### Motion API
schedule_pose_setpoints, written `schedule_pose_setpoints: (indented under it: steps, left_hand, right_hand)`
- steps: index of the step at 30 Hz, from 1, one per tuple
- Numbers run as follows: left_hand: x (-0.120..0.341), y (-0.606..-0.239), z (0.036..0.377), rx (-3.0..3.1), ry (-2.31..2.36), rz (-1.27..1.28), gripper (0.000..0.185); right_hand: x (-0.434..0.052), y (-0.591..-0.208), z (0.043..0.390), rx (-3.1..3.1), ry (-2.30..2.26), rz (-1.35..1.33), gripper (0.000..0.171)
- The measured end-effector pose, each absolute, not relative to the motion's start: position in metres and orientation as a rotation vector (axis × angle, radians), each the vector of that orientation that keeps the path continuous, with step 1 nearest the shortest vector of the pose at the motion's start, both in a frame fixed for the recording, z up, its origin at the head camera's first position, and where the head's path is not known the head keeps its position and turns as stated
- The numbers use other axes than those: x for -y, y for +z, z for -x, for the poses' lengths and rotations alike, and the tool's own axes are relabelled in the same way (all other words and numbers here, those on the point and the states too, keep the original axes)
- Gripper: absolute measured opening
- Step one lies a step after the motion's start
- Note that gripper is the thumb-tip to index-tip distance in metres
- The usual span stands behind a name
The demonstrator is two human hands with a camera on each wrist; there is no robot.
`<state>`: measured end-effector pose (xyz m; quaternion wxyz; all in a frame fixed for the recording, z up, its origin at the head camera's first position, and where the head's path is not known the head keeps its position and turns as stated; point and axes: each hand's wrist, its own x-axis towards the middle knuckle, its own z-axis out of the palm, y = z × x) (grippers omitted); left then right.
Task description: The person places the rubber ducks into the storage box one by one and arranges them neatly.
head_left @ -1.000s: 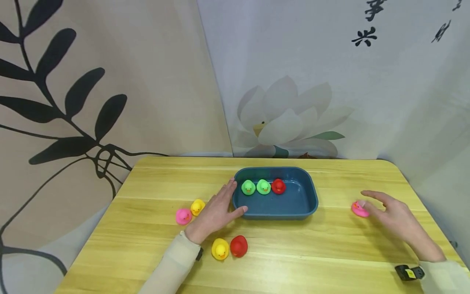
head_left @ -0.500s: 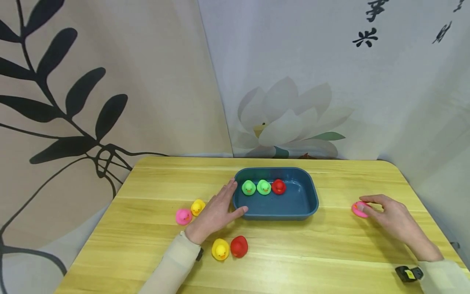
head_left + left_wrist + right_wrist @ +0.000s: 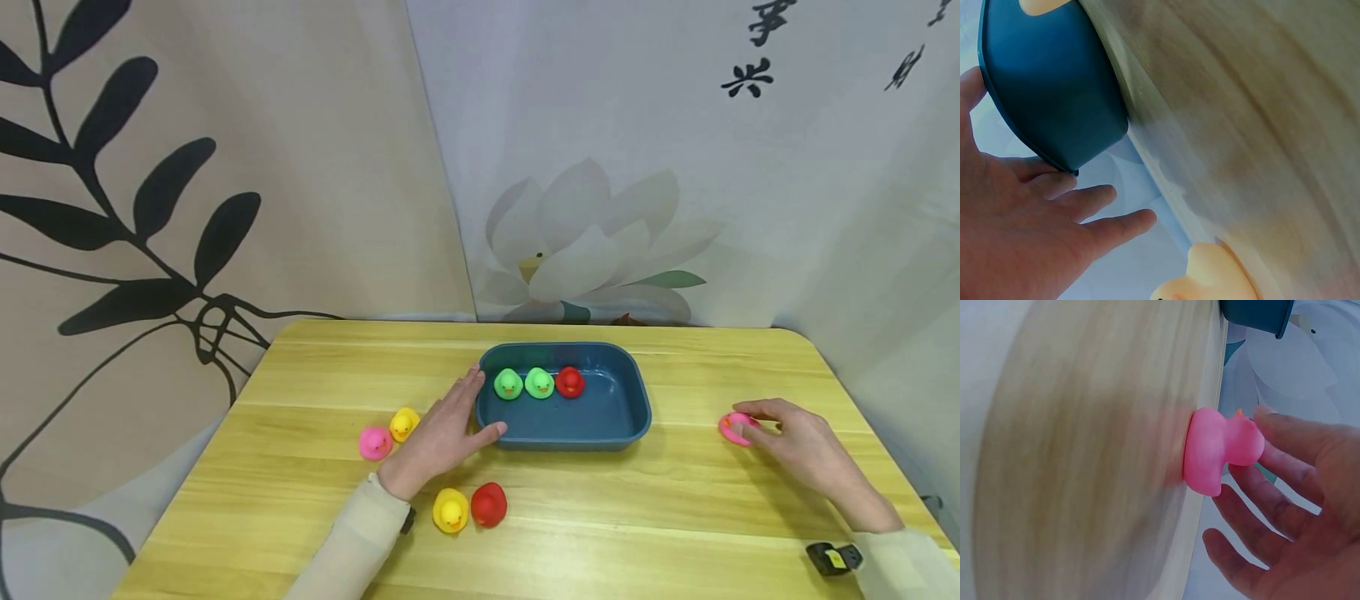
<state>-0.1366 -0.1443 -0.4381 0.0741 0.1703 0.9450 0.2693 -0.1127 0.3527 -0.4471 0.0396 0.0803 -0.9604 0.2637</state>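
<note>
At the right of the table my right hand (image 3: 806, 446) pinches a pink rubber duck (image 3: 1207, 453) by its head, thumb on one side and fingers on the other. The duck's base sits at the tabletop in the right wrist view. My left hand (image 3: 438, 437) lies with extended fingers against the left end of a dark blue plastic tub (image 3: 564, 442); thumb and fingertips touch its rim. Inside the tub two green rubber ducks (image 3: 507, 384) and a red rubber duck (image 3: 570, 382) stand in a row.
Left of my left wrist are a pink duck (image 3: 375, 443) and a yellow duck (image 3: 404, 424). Nearer the front, another yellow duck (image 3: 451, 510) and a red duck (image 3: 489, 505) stand side by side on the wooden table (image 3: 637, 533). Printed curtains hang behind.
My right hand's thumb and fingers have come together on the pink duck, which stays in nearly the same place. The left hand and the tub have not moved.
</note>
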Motion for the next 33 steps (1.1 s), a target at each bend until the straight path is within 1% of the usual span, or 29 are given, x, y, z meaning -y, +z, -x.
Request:
schedule_pose_setpoints:
  steps: [19, 26, 33]
  left_hand:
    - [0.145, -0.439, 0.135, -2.842, 0.797, -0.530, 0.095]
    - [0.144, -0.438, 0.135, -2.845, 0.787, -0.524, 0.095]
    - [0.144, -0.437, 0.137, -2.846, 0.786, -0.533, 0.096]
  right_hand:
    - [-0.350, -0.442, 0.110, 2.954, 0.811, -0.213, 0.031]
    - [-0.347, -0.436, 0.107, 2.890, 0.770, -0.241, 0.026]
    - [-0.345, -0.430, 0.103, 2.854, 0.781, -0.268, 0.026]
